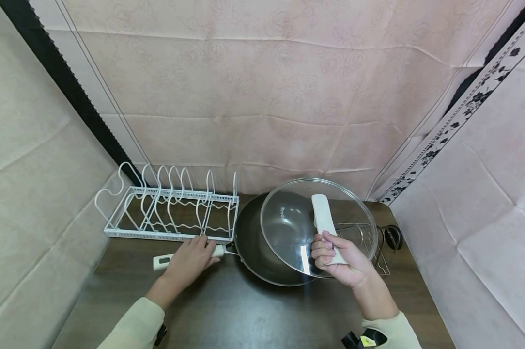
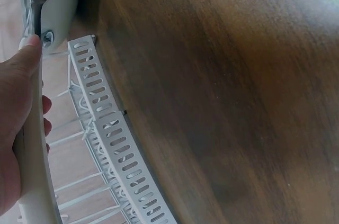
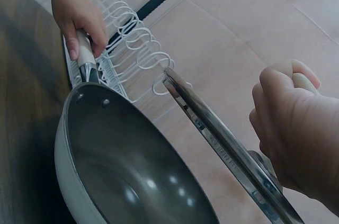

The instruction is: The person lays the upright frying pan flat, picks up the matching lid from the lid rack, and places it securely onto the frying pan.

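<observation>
A dark-lined frying pan [image 1: 255, 242] with a pale handle [image 1: 162, 262] stands on the table. My left hand [image 1: 189, 259] grips that handle, its fingers wrapped round it in the left wrist view. A glass lid [image 1: 288, 242] with a metal rim is held above the right part of the pan, and the pan's inside shows through it. My right hand [image 1: 342, 259] grips the lid's long white handle [image 1: 323, 213]. In the right wrist view the lid [image 3: 228, 144] is tilted and apart from the pan [image 3: 127, 155].
A white wire dish rack [image 1: 171, 208] stands behind the left hand, close to the pan. At the right, partly behind the lid, is a metal wire rack [image 1: 381, 261] with a black round part [image 1: 393, 237]. Cloth walls [image 1: 262, 97] enclose the wooden table [image 1: 245, 315].
</observation>
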{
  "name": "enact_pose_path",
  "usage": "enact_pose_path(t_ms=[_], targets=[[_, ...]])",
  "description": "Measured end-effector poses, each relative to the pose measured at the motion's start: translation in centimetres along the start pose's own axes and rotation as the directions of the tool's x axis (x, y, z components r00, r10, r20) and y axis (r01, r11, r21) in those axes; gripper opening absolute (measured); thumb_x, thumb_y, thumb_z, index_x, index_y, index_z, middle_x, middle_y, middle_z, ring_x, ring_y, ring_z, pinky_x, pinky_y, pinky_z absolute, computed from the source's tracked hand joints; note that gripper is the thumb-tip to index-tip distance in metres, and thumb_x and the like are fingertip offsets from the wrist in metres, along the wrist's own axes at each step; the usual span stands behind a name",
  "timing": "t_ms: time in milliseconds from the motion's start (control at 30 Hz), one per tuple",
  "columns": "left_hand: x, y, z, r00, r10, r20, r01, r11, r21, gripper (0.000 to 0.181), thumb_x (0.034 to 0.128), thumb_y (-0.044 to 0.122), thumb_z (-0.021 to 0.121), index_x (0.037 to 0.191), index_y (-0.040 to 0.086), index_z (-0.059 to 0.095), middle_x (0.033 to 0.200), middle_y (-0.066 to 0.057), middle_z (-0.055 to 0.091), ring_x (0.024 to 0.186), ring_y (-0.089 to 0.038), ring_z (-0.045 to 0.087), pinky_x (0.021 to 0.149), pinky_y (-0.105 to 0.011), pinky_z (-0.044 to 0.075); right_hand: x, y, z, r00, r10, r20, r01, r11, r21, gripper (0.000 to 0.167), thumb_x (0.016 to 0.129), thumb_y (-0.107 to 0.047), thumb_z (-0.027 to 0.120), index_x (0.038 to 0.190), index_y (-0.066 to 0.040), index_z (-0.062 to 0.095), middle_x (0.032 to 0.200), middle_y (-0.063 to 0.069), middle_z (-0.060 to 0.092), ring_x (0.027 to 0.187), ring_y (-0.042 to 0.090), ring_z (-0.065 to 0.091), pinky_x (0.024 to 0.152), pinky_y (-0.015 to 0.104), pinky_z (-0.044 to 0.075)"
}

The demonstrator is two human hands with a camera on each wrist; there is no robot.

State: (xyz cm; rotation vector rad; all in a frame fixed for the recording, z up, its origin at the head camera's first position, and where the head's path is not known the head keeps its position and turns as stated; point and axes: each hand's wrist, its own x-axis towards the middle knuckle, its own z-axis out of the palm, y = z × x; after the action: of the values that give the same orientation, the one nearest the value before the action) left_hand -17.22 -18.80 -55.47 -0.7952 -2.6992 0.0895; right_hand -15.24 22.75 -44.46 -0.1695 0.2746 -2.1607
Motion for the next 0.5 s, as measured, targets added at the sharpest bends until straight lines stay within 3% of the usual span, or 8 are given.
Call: enact_pose_path(t_ms=[167, 500], targets=[[0.0, -0.1, 0.0, 1.0, -0.006, 0.005, 0.006, 1.0, -0.002, 0.041, 0.0953, 0.047, 0.072, 0.102, 0.009, 0.058, 0.087, -0.008, 0.053, 0.08, -0.027, 0.058, 0.067, -0.041, 0.052, 0.7, 0.2, -0.3, 1.0, 0.012, -0.006, -0.012, 1.0, 0.0, 0.052, 0.111, -0.036, 0.007, 0.108, -0.006, 0.05, 0.086, -0.007, 0.025, 0.073, 0.004, 0.021, 0.07, 0.018, 0.021], [0.0, 0.0, 0.0, 0.999, 0.001, -0.04, -0.001, 1.0, -0.02, 0.041, 0.0927, 0.044, 0.075, 0.099, 0.008, 0.057, 0.086, -0.009, 0.052, 0.078, -0.028, 0.057, 0.066, -0.042, 0.051, 1.8, 0.9, -0.9, 0.999, 0.04, -0.025, -0.039, 0.999, 0.037, 0.037, 0.114, -0.03, 0.022, 0.107, -0.005, 0.05, 0.086, -0.006, 0.026, 0.073, 0.004, 0.022, 0.07, 0.016, 0.021]])
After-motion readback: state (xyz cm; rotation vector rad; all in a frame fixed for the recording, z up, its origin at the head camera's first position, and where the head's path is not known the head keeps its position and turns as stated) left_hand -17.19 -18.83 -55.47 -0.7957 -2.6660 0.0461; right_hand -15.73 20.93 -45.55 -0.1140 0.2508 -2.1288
